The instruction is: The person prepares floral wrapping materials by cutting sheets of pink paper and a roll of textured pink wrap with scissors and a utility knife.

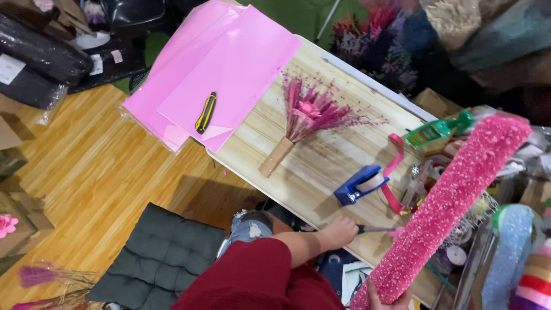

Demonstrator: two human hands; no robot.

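The person's left hand [340, 231] rests on the near edge of the wooden table [321, 166], closed around the handles of what looks like a pair of scissors [376, 228], whose metal points right, toward a long pink roll [445, 206] of bumpy, beaded-looking material. The right hand [385, 298] shows only at the bottom edge of the view, gripping the lower end of that roll; how tightly the fingers close cannot be told, as most of the hand is cut off. The roll's long axis runs on a slant, from the right hand at the bottom up and to the right, its upper end well above the clutter at the table's right side. The scissor tips lie just beside the roll's lower half, so the left hand is the nearer one to its middle, while the right hand carries it from below. Farther off on the table lie a blue tape dispenser [360, 185] with a pink ribbon [394, 172], a small bunch of dried pink flowers [307, 117] wrapped in brown paper, and pink sheets [229, 69] with a yellow-and-black utility knife [205, 113] on top.
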